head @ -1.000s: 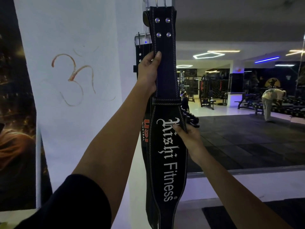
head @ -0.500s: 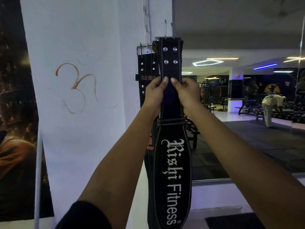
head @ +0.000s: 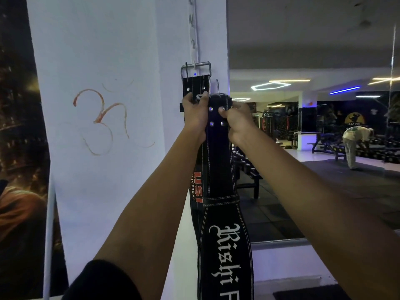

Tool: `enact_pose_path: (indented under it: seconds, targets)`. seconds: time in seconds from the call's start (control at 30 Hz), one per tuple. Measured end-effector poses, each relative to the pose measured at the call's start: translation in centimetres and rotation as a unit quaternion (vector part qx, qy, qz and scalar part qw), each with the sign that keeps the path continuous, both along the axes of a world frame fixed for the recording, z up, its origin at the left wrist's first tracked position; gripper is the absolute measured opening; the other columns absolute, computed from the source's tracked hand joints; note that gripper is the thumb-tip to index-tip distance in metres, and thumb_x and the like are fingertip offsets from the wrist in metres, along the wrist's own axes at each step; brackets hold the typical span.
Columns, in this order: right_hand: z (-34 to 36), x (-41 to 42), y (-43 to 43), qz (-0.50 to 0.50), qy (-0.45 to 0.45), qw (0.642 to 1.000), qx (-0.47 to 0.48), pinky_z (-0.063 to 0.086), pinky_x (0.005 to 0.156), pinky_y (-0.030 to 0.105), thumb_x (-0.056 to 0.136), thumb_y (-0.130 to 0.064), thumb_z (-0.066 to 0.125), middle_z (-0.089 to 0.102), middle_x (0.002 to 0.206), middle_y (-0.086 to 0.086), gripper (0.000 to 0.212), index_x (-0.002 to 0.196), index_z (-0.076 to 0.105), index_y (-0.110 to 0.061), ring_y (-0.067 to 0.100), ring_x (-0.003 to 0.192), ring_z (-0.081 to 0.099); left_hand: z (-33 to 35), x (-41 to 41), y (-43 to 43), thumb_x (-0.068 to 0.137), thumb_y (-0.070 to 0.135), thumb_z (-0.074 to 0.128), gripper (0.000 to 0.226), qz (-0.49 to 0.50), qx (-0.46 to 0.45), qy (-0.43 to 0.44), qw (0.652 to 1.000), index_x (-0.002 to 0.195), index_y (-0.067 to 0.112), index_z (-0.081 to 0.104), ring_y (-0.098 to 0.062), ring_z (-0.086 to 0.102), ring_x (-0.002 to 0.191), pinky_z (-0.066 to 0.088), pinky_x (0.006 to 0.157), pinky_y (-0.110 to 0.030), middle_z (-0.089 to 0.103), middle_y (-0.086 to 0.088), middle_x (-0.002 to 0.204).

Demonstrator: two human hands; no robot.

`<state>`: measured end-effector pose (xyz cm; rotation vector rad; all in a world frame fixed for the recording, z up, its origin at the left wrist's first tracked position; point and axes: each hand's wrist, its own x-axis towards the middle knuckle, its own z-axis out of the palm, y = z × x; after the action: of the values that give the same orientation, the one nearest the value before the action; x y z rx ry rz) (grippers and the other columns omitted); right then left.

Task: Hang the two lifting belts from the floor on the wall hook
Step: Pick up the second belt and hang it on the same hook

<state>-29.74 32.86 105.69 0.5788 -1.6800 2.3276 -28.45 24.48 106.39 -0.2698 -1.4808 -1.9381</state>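
Observation:
A black lifting belt with white "Rishi Fitness" lettering (head: pixel 224 245) hangs upright in front of me. My left hand (head: pixel 194 116) and my right hand (head: pixel 237 121) both grip its riveted top end, just below the buckle prongs. Behind it a second black belt with red "USI" lettering (head: pixel 195 187) hangs by its metal buckle (head: pixel 195 67) from the wall hook (head: pixel 195 65) on the white pillar. The held belt's top sits a little below and right of that buckle.
A white pillar (head: pixel 108 61) with an orange drawn symbol fills the left. A dark poster (head: pixel 19 148) is at far left. To the right a mirror shows gym benches, dumbbell racks and a person bending over (head: pixel 355 144).
My right hand rose from the belt's wide middle to its top. Both hands slid up the strap to the riveted end, which now sits lower against the hung belt's buckle.

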Motion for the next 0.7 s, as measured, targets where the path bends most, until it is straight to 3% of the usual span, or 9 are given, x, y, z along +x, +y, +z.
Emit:
enact_pose_path:
  seconds: [0.07,0.13,0.2,0.27,0.33,0.43,0.57,0.63,0.7]
  targets:
    - [-0.2,-0.1,-0.3,0.014,0.004,1.0,-0.016,0.053,0.09,0.044,0.09,-0.014,0.056,0.057,0.121,0.004,0.053,0.139,0.037,-0.023,0.021,0.098,0.061,0.0,-0.4,-0.3,0.095,0.031,0.049,0.049,0.012,-0.008,-0.005,1.0,0.139,0.016,0.035,-0.029,0.058,0.116,0.05,0.096,-0.044,0.051,-0.01,0.135]
    - [0.0,0.1,-0.5,0.035,0.001,0.999,-0.006,0.054,0.079,0.035,0.093,-0.03,0.053,0.053,0.104,-0.005,0.051,0.141,0.034,-0.03,0.011,0.087,0.057,-0.2,-0.4,-0.6,0.092,0.034,0.052,0.049,0.015,0.002,-0.012,1.0,0.135,0.015,0.04,-0.031,0.056,0.118,0.048,0.098,-0.048,0.051,-0.01,0.136]
    - [0.3,-0.1,-0.8,0.028,-0.008,1.0,0.006,0.054,0.08,0.035,0.092,-0.04,0.051,0.054,0.094,-0.006,0.046,0.136,0.04,-0.032,0.013,0.09,0.058,-0.3,-0.8,-1.0,0.088,0.036,0.053,0.051,0.015,0.001,-0.012,1.0,0.129,0.007,0.047,-0.032,0.061,0.104,0.053,0.085,-0.043,0.058,-0.01,0.122]
    - [0.5,-0.4,-1.5,-0.003,-0.008,1.0,0.011,0.051,0.074,0.032,0.093,-0.041,0.049,0.055,0.086,-0.006,0.041,0.132,0.045,-0.029,0.013,0.086,0.057,-0.3,-0.9,-1.3,0.091,0.032,0.049,0.044,0.015,0.004,-0.004,1.0,0.123,0.001,0.051,-0.03,0.056,0.086,0.048,0.067,-0.035,0.06,-0.014,0.104]
    - [0.9,-0.6,-2.2,-0.028,-0.003,1.0,0.012,0.045,0.064,0.028,0.094,-0.039,0.048,0.053,0.08,-0.006,0.038,0.128,0.047,-0.024,0.009,0.072,0.051,-0.2,-1.3,-1.7,0.093,0.028,0.047,0.042,0.016,0.012,-0.003,1.0,0.125,0.002,0.05,-0.028,0.054,0.084,0.047,0.067,-0.037,0.062,-0.02,0.111]
    - [1.5,-1.2,-2.8,-0.059,0.004,0.998,-0.005,0.042,0.058,0.024,0.095,-0.035,0.047,0.051,0.08,-0.003,0.029,0.118,0.049,-0.017,0.009,0.065,0.046,-0.1,-2.1,-2.2,0.094,0.026,0.044,0.038,0.028,0.011,0.01,1.0,0.123,0.004,0.052,-0.028,0.056,0.087,0.05,0.076,-0.043,0.062,-0.02,0.119]
    - [2.2,-2.6,-3.6,-0.105,0.029,0.993,-0.038,0.038,0.049,0.021,0.098,-0.026,0.044,0.052,0.08,0.002,0.034,0.117,0.055,-0.001,0.008,0.06,0.042,-0.3,-3.9,-2.9,0.097,0.027,0.041,0.031,0.033,0.0,0.018,0.999,0.117,0.005,0.051,-0.025,0.051,0.083,0.042,0.059,-0.029,0.062,-0.015,0.109]
    - [2.3,-3.3,-4.2,-0.108,0.04,0.991,-0.061,0.044,0.054,0.025,0.097,-0.025,0.046,0.056,0.091,0.005,0.034,0.113,0.06,0.002,0.01,0.063,0.046,-0.1,-5.1,-3.4,0.098,0.03,0.041,0.023,0.027,-0.003,0.021,0.999,0.108,0.012,0.051,-0.023,0.051,0.081,0.039,0.054,-0.027,0.059,-0.009,0.104]
    - [2.4,-4.6,-4.8,-0.096,0.041,0.99,-0.093,0.055,0.071,0.039,0.096,-0.024,0.049,0.059,0.091,0.008,0.028,0.101,0.064,-0.001,0.019,0.074,0.053,0.0,-5.9,-3.8,0.097,0.034,0.042,0.019,0.021,-0.014,0.025,0.999,0.098,0.018,0.051,-0.021,0.052,0.079,0.039,0.051,-0.025,0.059,-0.006,0.101]
